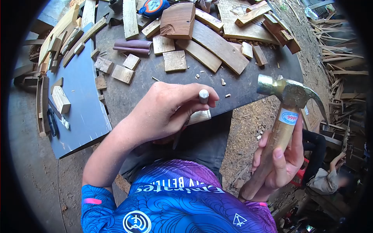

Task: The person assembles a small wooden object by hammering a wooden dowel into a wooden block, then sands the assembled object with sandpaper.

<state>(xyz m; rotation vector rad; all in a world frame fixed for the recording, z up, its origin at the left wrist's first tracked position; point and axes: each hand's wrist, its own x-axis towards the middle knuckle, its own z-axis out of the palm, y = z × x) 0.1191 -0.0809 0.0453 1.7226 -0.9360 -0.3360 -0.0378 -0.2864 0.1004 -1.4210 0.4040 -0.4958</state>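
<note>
My left hand (167, 106) is closed around an upright metal rod (203, 96). Only its round, pale top end shows above my fingers; the lower part is hidden. Just under that hand, a pale wood block (199, 117) sticks out at the table's near edge, mostly covered. On the right, my right hand (281, 163) grips the wooden handle of a claw hammer (293, 93). The hammer is raised, its striking face pointing left towards the rod but apart from it. A round-cornered sticker is on the handle below the steel head.
Across the dark table (128, 93) lie several wood offcuts (175, 61), a dark brown block (178, 21), purple cylindrical pieces (133, 46) and a tape measure (153, 7). A grey board (83, 116) is at left. Another person (326, 180) sits at right, near stacked wood strips (342, 58).
</note>
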